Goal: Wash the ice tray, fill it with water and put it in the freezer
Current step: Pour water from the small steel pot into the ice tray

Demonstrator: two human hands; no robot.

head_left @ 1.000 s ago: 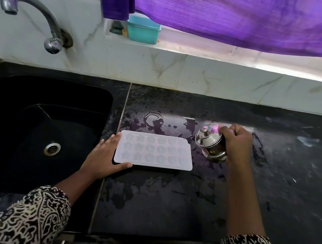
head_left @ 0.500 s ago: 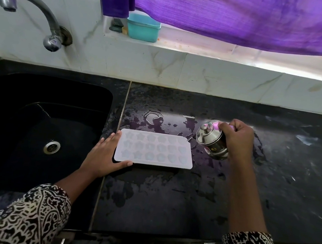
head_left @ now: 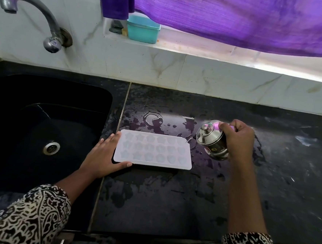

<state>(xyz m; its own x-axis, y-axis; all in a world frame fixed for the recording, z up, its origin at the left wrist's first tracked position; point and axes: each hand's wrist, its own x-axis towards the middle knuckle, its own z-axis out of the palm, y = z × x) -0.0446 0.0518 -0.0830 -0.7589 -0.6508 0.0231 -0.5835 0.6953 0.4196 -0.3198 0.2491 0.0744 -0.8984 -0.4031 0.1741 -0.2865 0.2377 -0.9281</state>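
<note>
The right hand's [head_left: 238, 139] grip, clenched round the lidded steel pot [head_left: 210, 140], has tipped it further toward the ice tray's [head_left: 153, 150] far right corner. The tray lies flat on the tabletop [head_left: 167, 202], with the left hand [head_left: 103, 155] still flat against its left edge. Filling seems underway.

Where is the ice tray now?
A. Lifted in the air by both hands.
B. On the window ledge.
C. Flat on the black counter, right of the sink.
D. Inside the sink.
C: the ice tray lies flat on the wet counter beside the sink; the left hand touches its left end, the right hand holds a steel pot.
</note>
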